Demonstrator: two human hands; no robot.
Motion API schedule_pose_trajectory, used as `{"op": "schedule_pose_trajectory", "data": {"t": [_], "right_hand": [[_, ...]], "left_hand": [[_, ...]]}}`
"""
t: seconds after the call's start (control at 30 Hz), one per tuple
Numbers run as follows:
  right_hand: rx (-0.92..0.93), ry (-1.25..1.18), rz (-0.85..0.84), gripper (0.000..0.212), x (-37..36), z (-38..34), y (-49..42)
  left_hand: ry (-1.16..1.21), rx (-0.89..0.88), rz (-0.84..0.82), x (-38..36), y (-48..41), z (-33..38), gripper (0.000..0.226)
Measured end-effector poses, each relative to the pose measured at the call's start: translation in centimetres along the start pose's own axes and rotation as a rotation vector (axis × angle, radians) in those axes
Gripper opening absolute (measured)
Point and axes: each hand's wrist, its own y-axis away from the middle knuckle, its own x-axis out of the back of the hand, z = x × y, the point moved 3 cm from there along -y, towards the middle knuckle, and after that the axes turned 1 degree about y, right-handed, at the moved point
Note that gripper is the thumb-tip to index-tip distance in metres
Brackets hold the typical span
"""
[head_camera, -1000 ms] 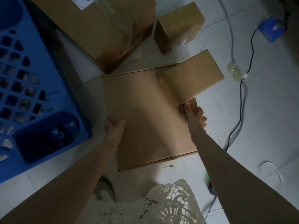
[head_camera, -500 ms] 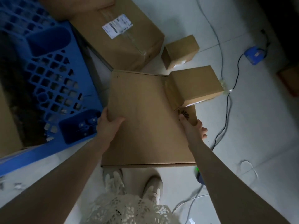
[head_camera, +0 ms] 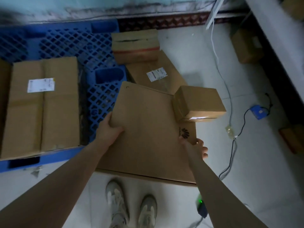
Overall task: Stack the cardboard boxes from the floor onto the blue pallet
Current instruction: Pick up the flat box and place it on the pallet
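Observation:
I hold a large flat cardboard box (head_camera: 144, 129) level in front of me, above the floor. My left hand (head_camera: 108, 129) grips its left edge and my right hand (head_camera: 195, 145) grips its right edge beside a printed logo. A small cardboard box (head_camera: 199, 101) rides on its far right corner. The blue pallet (head_camera: 69, 45) lies to the left, its near corner under the flat box's left edge. A big labelled box (head_camera: 44, 104) sits on the pallet's left part.
A labelled box (head_camera: 156, 74) and a taped box (head_camera: 134, 45) lie on the floor by the pallet's right side. More boxes (head_camera: 246, 45) sit far right near a shelf. Cables (head_camera: 230, 145) and a blue device (head_camera: 259, 111) lie right; my shoes (head_camera: 130, 206) stand below.
The flat box with the small box on top has been lifted higher, both hands still on its edges. My view has tilted up, bringing the pallet's top, its big box and the wall into sight.

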Motion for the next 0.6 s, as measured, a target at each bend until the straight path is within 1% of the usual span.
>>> {"op": "schedule_pose_trajectory", "data": {"t": [0.4,0.5,0.6], "right_hand": [[0.035,0.104,0.031,0.081,-5.9,-3.4,4.2],[0.039,0.122,0.056,0.077,-7.2,-4.7,5.4],[0.058,0.089,0.063,0.076,-8.7,-6.0,7.1]], "left_hand": [[0.070,0.002,0.049,8.1,-1.1,-2.8,0.082],[0.128,0.007,0.031,9.9,-2.0,-3.5,0.083],[0.159,-0.016,0.006,12.2,-3.0,-3.6,0.084]]}}
